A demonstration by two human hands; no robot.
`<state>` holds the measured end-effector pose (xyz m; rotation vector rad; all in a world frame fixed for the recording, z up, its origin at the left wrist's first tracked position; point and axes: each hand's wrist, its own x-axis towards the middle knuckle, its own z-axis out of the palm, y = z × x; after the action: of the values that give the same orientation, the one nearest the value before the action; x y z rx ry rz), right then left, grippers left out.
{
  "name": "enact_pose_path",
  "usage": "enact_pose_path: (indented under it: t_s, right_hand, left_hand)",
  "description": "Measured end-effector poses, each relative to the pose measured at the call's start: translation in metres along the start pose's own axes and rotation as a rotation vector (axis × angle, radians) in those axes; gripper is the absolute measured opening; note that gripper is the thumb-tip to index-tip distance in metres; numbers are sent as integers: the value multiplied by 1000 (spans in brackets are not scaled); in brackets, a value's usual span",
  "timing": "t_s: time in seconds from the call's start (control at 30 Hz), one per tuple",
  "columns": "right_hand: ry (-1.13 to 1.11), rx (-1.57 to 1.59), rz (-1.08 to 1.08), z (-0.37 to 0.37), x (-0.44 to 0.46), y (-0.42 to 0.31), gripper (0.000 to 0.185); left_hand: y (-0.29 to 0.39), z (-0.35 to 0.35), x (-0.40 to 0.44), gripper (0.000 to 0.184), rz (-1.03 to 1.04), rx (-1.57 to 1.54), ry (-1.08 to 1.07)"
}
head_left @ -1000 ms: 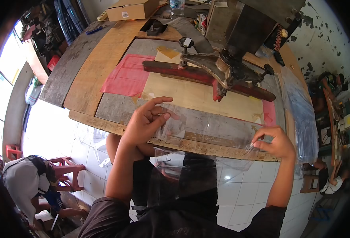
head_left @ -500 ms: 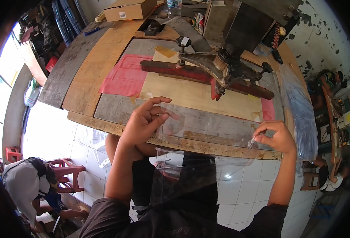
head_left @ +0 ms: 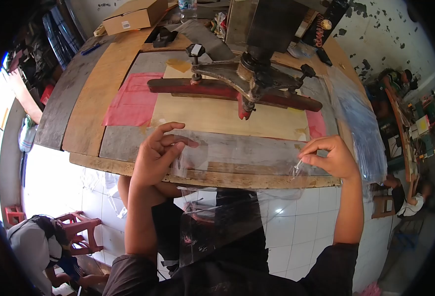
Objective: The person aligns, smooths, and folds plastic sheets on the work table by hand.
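Between my two hands hangs a clear plastic sheet (head_left: 227, 212), draped over the table's front edge and down before my lap. My left hand (head_left: 158, 153) pinches its left side between thumb and fingers, with the index finger raised. At the right, my right hand (head_left: 328, 155) grips a bunched corner of the sheet between thumb and fingertips. Just beyond my hands is a press with a red metal bar (head_left: 198, 89) under its dark bracket (head_left: 249, 79). Beneath that bar lie a cream board (head_left: 202, 118) and a pink sheet (head_left: 131, 98).
Clear plastic sheets (head_left: 360, 133) are stacked at the table's right side. A cardboard box (head_left: 134, 16) and a water bottle (head_left: 187, 9) stand at the back. A person (head_left: 35, 246) bends near a red stool (head_left: 83, 231) at lower left; others sit at far right.
The view has shifted, so the table and press appear farther left. Both hands still hold the plastic sheet; the right hand has come slightly nearer the table's middle.
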<state>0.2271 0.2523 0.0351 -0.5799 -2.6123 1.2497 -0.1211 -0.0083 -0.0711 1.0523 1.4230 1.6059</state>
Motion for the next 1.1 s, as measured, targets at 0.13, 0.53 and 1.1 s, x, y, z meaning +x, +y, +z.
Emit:
enact_pose_path:
  t_s: [0.13,0.53,1.1]
  right_hand:
    - [36,79,128,3,-3,-4,11]
    - [108,157,210,9,-8,-5,10]
    - [102,181,228,10,-5,0,9]
  left_hand:
    - [4,-1,0,41,-2,13,-9]
    - [5,0,1,42,18,72,28]
    - [8,-3,0,43,7,20,-73]
